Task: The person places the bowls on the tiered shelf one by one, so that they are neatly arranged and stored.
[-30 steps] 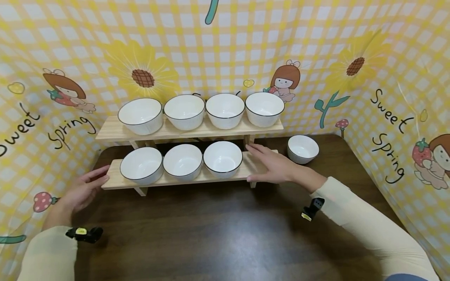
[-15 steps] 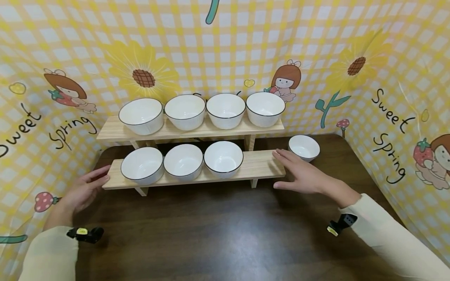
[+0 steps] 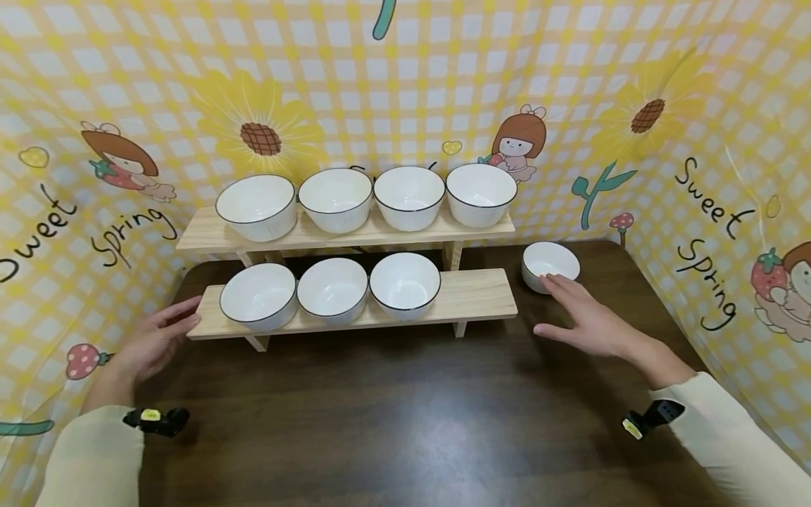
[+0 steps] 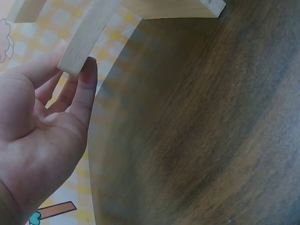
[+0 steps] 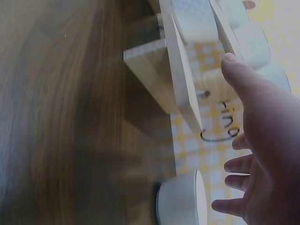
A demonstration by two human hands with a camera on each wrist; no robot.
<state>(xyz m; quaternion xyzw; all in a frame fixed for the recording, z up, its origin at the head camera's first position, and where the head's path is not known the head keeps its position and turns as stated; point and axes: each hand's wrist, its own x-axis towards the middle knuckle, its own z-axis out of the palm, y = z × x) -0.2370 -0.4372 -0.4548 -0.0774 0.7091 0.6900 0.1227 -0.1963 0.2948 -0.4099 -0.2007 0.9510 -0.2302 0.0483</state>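
A two-tier wooden display rack point(image 3: 478, 294) carries white bowls with dark rims. Several, including one bowl point(image 3: 255, 204), stand on its upper board, and three, among them a bowl point(image 3: 404, 282), on the lower. At the lower board's left end my left hand point(image 3: 148, 345) pinches the wood between thumb and fingers; the left wrist view shows this board end point(image 4: 84, 44) close up. My right hand point(image 3: 592, 324) hovers with spread fingers by a separate white bowl point(image 3: 550, 257) on the table. In the right wrist view the fingers lie beside that bowl point(image 5: 178, 201), apparently apart from it.
The dark wooden table point(image 3: 355, 415) extends in front of the rack. A yellow checked cloth point(image 3: 405, 84) with flowers and cartoon figures hangs behind and along both sides. Black wrist cameras sit on the left sleeve point(image 3: 95, 458) and the right sleeve point(image 3: 728, 429).
My right hand has moved right, from the lower board's right part to beside the separate bowl. The left hand has stayed at the board's left end, and the bowls have not moved.
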